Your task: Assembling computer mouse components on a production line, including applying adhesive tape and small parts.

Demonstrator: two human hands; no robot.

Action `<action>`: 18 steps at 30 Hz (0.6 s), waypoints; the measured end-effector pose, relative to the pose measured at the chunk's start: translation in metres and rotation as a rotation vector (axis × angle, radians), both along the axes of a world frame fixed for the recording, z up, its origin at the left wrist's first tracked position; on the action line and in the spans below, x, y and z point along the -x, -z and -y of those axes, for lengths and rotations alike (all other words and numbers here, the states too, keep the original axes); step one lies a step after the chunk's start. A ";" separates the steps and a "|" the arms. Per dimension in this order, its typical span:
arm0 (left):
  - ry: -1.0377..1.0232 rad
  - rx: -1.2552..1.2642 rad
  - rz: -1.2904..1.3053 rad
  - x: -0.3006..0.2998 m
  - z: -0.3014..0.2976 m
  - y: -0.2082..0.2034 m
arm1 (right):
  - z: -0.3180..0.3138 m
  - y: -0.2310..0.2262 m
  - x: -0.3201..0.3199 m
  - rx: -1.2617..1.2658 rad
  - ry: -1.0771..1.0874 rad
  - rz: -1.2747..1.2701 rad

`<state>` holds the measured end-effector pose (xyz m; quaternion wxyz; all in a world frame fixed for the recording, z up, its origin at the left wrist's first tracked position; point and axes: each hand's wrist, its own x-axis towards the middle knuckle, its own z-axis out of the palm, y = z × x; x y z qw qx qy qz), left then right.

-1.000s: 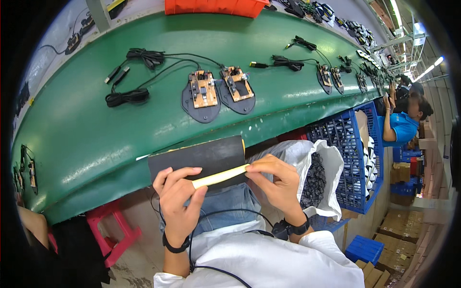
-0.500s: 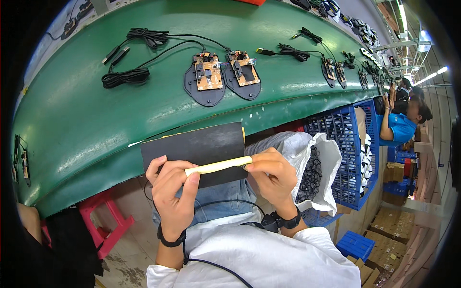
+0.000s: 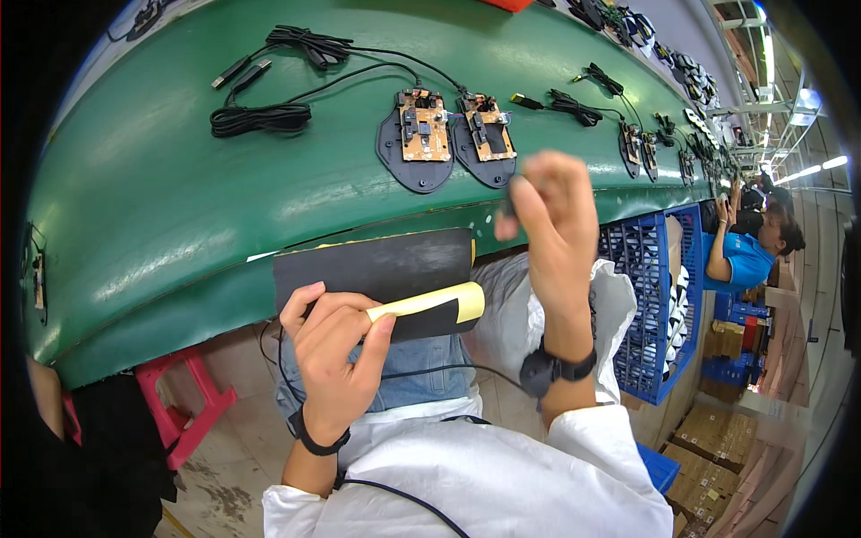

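Observation:
My left hand grips a black foam sheet at its lower left, where the edge is folded back to show yellow backing. A patch of bare yellow shows at the fold's right end. My right hand, blurred by motion, pinches a small black foam pad just in front of the mouse bases. On the left mouse base, a tan circuit board lies uncovered. The right mouse base carries a similar circuit board with a black pad on it.
Coiled black cables run from the boards across the green belt. More mouse bases lie farther right. Beside me stand a white sack and a blue crate. A pink stool is at left; a co-worker sits at right.
My right hand has left the sheet's fold with a small black pad and moved up toward the mouse bases. Bare yellow backing now shows at the fold's right end.

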<state>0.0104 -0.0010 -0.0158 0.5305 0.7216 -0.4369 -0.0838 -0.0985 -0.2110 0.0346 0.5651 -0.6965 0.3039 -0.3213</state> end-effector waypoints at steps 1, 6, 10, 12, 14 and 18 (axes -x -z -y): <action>-0.011 -0.023 0.023 -0.003 -0.005 -0.004 | 0.004 -0.006 -0.023 0.017 -0.059 -0.038; 0.025 -0.027 0.007 -0.001 0.000 0.002 | 0.039 0.013 -0.066 0.223 -0.104 -0.248; 0.039 -0.029 0.014 -0.003 0.000 0.002 | 0.038 0.011 -0.071 0.295 -0.081 -0.309; 0.048 -0.022 0.014 -0.004 0.000 0.003 | 0.036 0.009 -0.074 0.347 -0.085 -0.338; 0.052 -0.024 0.028 -0.005 -0.002 0.004 | 0.033 0.007 -0.076 0.357 -0.084 -0.369; 0.055 -0.027 0.027 -0.006 -0.003 0.005 | 0.029 0.007 -0.079 0.462 -0.071 -0.450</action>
